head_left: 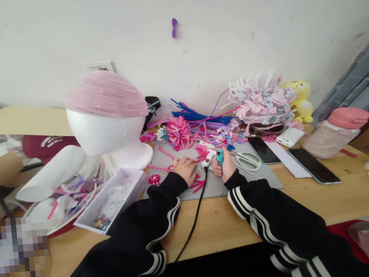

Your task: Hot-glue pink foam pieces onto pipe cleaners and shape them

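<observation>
Light wooden desk [338,194] shoved against a scuffed white wall [259,28], with a little purple bow [174,27] stuck up at 12 o'clock and a wall socket [101,67] peeking out behind a white foam head [106,132] wearing a pink pleated cap [106,95]. In the middle sits a grey cutting mat [259,177], and that's where both hands are. The right hand [226,166] is curled around a small teal lighter [219,156], held upright, just beside a white glue gun [208,154] whose black cord [194,219] runs back toward 6. The left hand [185,169] lies fingers-down on the mat over some pink strips [197,184] (can't tell if it's pinching anything). White-handled scissors [247,159] at 3 o'clock of the right hand, then two dark phones [313,165]. A clear bead box [112,201] at 9. Only writing I spot is white lettering on a maroon cap [47,145] at far left, too blurry to read.
</observation>
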Demonstrator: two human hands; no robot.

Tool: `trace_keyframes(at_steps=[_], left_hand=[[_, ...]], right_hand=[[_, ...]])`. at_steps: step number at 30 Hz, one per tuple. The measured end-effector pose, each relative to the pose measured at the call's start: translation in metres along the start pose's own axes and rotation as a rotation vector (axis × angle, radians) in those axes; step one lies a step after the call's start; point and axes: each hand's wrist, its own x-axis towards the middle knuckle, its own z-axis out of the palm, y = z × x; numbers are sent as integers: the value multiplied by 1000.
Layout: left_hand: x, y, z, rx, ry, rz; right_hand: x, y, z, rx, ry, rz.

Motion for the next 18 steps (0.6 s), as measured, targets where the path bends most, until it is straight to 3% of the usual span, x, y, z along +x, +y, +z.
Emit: trace_keyframes(at_steps=[3, 6, 10, 13, 18], left_hand=[[1, 1, -3, -30, 72, -55], [2, 1, -9, -110, 250, -144], [4, 0, -15, -380, 435, -158], [5, 1, -10, -736, 441, -207], [8, 11, -2, -1374, 305, -409]], right_hand=[[-1, -1, 2, -14, 4, 15], [-3, -4, 4, -37, -1, 68], [-3, -4, 4, -97, -31, 135], [-2, -3, 3, -146, -61, 174], [-2, -1, 2, -205, -57, 178]])
